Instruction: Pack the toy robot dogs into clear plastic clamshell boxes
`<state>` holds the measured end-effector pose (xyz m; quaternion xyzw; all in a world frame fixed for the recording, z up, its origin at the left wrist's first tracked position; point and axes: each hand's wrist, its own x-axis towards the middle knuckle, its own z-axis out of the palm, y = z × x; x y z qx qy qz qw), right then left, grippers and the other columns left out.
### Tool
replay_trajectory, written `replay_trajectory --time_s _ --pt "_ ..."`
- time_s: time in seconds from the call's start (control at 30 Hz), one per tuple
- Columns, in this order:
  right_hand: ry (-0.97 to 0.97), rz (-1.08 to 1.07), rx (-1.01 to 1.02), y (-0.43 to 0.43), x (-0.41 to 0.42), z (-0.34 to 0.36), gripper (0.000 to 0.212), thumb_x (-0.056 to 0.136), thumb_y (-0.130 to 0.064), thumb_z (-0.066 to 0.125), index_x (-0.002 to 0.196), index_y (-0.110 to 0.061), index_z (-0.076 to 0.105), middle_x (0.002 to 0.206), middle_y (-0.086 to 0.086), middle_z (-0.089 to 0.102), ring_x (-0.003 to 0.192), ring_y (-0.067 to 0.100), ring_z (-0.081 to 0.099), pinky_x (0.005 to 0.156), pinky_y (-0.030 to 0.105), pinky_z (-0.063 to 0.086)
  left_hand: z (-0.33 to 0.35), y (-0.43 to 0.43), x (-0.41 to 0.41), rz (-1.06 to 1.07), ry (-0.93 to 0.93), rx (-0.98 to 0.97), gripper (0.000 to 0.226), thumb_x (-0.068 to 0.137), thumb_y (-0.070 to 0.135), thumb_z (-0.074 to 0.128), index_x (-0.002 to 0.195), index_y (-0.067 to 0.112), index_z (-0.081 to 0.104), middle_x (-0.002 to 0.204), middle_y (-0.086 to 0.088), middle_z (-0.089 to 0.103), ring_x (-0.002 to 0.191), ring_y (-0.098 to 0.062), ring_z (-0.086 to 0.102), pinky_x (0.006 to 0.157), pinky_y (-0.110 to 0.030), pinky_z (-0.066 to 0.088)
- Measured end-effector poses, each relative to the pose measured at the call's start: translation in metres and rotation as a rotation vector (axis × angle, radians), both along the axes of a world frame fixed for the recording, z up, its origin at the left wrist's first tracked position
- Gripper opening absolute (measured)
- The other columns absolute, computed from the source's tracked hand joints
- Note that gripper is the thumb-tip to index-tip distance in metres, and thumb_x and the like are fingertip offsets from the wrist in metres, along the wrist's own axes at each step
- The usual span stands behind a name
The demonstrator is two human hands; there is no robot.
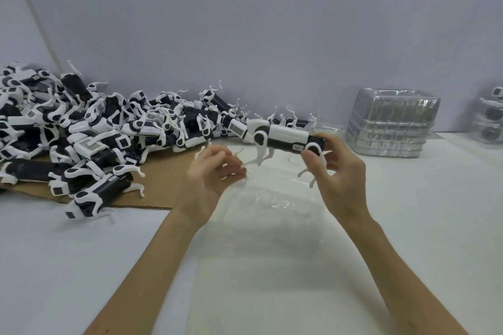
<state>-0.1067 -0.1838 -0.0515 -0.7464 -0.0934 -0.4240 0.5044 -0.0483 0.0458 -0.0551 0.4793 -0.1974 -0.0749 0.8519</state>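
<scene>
My right hand (337, 171) grips the rear end of a black and white toy robot dog (283, 137), held level above the table with its white legs hanging down. My left hand (215, 174) hovers just left of the dog's front legs, fingers loosely curled, holding nothing that I can make out. Under both hands an open clear plastic clamshell box (277, 204) lies on the white table. A big heap of robot dogs (89, 128) fills the left side.
The heap rests on a brown cardboard sheet (160, 187). A stack of clear clamshell boxes (392, 122) stands at the back right by the wall. More clamshells holding dogs (490, 114) sit at the far right edge. White table surface (81, 253) stretches towards me.
</scene>
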Motion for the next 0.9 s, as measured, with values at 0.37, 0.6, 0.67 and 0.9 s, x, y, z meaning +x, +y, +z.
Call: replay_trajectory --time_s 0.37,0.6,0.67,0.9 --pt "0.351 -0.149 0.147 -0.015 0.011 -0.005 0.051 0.084 -0.069 0.050 0.079 -0.024 0.072 0.071 -0.011 0.073 0.074 0.012 0.069 0.073 0.032 0.048 -0.037 -0.013 0.006 0.204 -0.280 0.915 0.029 0.105 0.019 0.047 0.124 0.026 0.067 0.135 0.015 0.052 0.132 -0.001 0.043 0.098 -0.016 0.030" --pt "0.476 -0.216 0.023 -0.015 0.013 -0.011 0.048 0.087 -0.074 0.047 0.080 -0.033 0.069 0.070 -0.020 0.071 0.075 0.001 0.064 0.088 0.040 0.047 -0.046 -0.039 -0.009 0.316 -0.248 0.898 0.039 0.107 0.022 0.035 0.136 0.034 0.057 0.139 0.016 0.056 0.128 -0.001 0.045 0.100 -0.021 0.030" --pt "0.516 -0.233 -0.014 -0.013 0.012 -0.011 0.056 0.077 -0.082 0.040 0.081 -0.034 0.069 0.069 -0.020 0.071 0.081 0.001 0.065 0.100 0.046 0.045 -0.046 -0.041 -0.012 0.328 -0.255 0.911 0.040 0.107 0.023 0.033 0.139 0.035 0.054 0.143 0.015 0.054 0.132 -0.005 0.044 0.101 -0.023 0.031" --pt "0.623 -0.286 -0.195 -0.018 0.019 -0.013 0.062 0.074 -0.078 0.034 0.069 -0.028 0.069 0.099 -0.006 0.059 0.106 0.023 0.051 0.092 0.041 0.030 -0.048 -0.041 -0.010 0.372 -0.227 0.948 0.043 0.104 0.021 0.033 0.140 0.037 0.050 0.135 -0.017 0.060 0.124 -0.038 0.052 0.104 -0.046 0.041"
